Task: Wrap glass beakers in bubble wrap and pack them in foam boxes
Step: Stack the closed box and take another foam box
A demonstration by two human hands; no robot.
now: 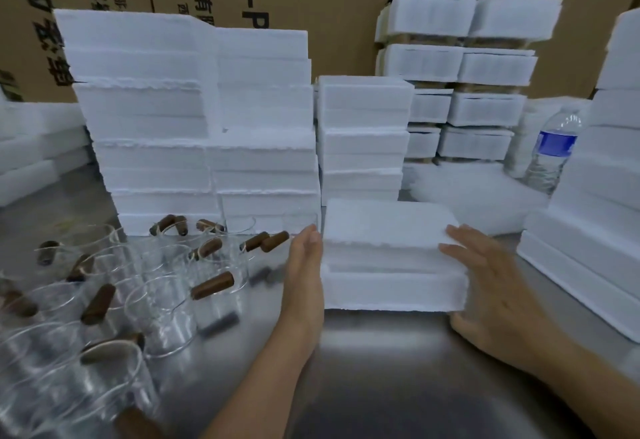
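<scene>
**Position of the work item.** The white rectangular foam box [391, 289] stands on the brushed steel counter [381, 376], near centre. Its long axis runs left to right. The flat white foam lid [384, 227] lies on top of the box. A shadowed gap shows along the near side, so the lid appears not fully seated. The contents of the box are hidden.

**Hand placement.** One hand bears on each short end of the box.
- The left hand [304, 265] stands edge-on against the left end. Its fingers [310, 236] are straight and released, pointing far, and press flat on the foam.
- The right hand [498, 286] covers the right end. Its fingers [457, 234] are extended and spread, touching the right edge of the lid, with the thumb low at the near right corner of the base. They are not clenched.

**Governing relation.** The lid lies directly above the base and between the two palms. Closing therefore probably calls for a downward press, with both ends kept square.

**Next supply.** The clear glass beakers with brown wooden handles [166, 286] stand grouped on the counter to the near left, unwrapped. They lie just beside the left hand, which is the nearer one.

**Surroundings.** Tall stacks of white foam boxes [207, 127] stand far of the work item, and a clear plastic water bottle [554, 151] stands to the far right
</scene>
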